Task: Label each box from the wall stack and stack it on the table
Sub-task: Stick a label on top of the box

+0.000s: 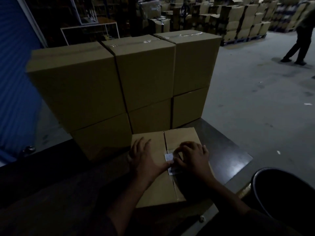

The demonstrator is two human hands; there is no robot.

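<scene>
The box (158, 169) is lying flat on the dark table (226, 160), directly in front of the stacked boxes (122, 86), which are standing two high in three columns at the table's far side. A white label (171, 163) is sitting across the box's centre seam. The left hand (146, 159) is resting flat on the box top, fingers spread and straight, its thumb touching the label's near edge. The right hand (192, 159) is curling its fingers over the label and pressing it down; whether it is pinching an edge cannot be told in this dim light. The labelling step appears to be in hand, close to completion. The next move is likely calling for smoothing the label fully, then gripping the box by both sides and lifting it onto the stack. Beside the table, a dark round bin (286, 195) is standing on the floor, and a person (300, 38) is walking well apart, beyond.
</scene>
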